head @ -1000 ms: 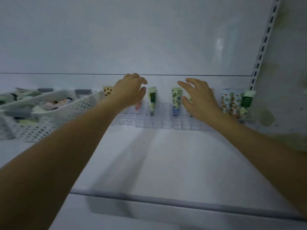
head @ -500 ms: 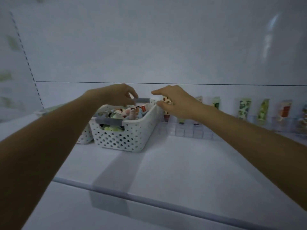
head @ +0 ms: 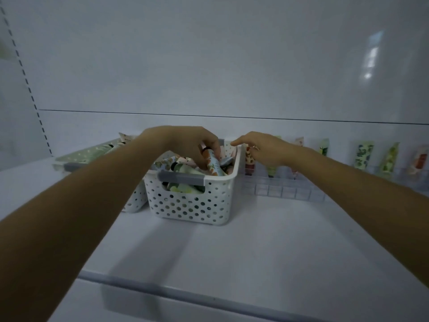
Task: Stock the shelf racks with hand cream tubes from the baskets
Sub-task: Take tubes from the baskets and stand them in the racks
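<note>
Over the white basket (head: 232,180), the left hand (head: 192,145), empty half a second before, had dipped in and closed round a tube (head: 212,165) lying there (a fresh pick for the rack (head: 290,189), it seemed), while the right hand (head: 264,151) hung loosely curled, holding nothing, beside the rim.

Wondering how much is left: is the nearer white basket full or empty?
Far from empty: tubes heap near the rim of the white basket, and the left hand grips one.

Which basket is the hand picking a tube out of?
The basket on the right, beside the clear rack: the left hand grips a tube inside it. The other basket, farther left, has no hand in it.
</note>
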`<state>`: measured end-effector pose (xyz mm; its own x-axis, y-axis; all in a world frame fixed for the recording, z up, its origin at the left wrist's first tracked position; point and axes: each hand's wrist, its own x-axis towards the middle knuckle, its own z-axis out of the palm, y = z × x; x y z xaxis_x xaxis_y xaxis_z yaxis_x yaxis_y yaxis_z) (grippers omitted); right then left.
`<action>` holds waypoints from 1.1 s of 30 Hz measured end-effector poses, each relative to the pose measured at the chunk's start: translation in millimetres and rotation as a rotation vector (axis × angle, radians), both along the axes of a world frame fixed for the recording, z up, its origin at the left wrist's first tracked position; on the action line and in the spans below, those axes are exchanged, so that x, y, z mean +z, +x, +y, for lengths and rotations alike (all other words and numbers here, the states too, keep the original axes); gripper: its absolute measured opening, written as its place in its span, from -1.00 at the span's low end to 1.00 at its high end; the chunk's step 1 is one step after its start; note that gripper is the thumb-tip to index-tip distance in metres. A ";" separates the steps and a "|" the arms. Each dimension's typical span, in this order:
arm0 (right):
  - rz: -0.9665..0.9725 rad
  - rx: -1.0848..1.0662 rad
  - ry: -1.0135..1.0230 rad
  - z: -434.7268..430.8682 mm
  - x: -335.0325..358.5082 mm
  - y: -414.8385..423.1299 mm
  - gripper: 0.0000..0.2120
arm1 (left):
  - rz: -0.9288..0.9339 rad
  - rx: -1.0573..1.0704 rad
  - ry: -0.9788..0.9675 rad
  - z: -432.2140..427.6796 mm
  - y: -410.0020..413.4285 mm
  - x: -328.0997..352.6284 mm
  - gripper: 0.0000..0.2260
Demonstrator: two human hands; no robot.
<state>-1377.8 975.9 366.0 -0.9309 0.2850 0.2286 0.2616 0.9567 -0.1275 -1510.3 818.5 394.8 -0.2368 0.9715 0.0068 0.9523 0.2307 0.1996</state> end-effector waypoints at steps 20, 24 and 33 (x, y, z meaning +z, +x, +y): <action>-0.166 0.102 0.749 -8.0 19.6 -20.4 -0.75 | -0.686 0.313 0.386 -26.2 -20.8 5.5 -0.89; -0.227 0.212 0.963 -6.8 22.9 -21.2 -0.68 | -0.686 0.328 0.385 -29.6 -18.6 1.4 -0.92; 0.043 0.129 0.547 -0.4 32.5 -12.1 -0.78 | -0.710 0.360 0.437 -32.6 -14.3 -13.0 -0.89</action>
